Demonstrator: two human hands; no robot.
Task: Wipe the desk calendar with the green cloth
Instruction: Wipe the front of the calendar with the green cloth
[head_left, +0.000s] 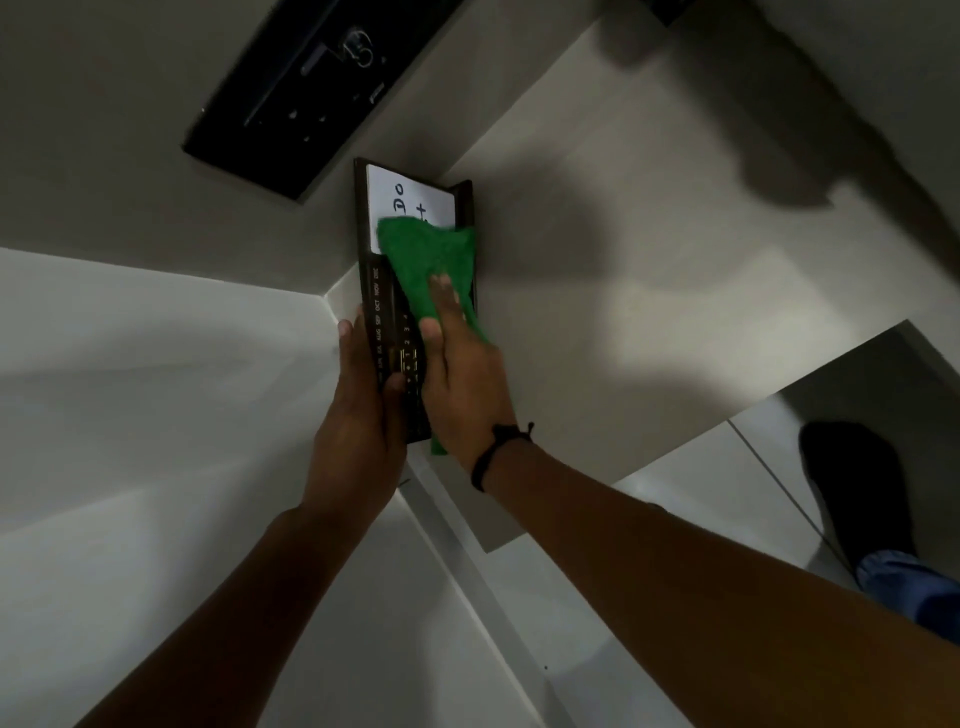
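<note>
Calendar (382, 312), dark frame with a white panel at the far end, sits on the pale desk (623, 312) against the wall. Left hand (358, 421) grips its near left edge, thumb over the front, fingers wrapped behind. Right hand (462, 379) lies flat, fingers together, pressing the green cloth (431, 260) onto the calendar face, cloth covering the panel's lower part. Black wristband (493, 452) on right wrist. Black device (311, 88) lies on the wall above.
</note>
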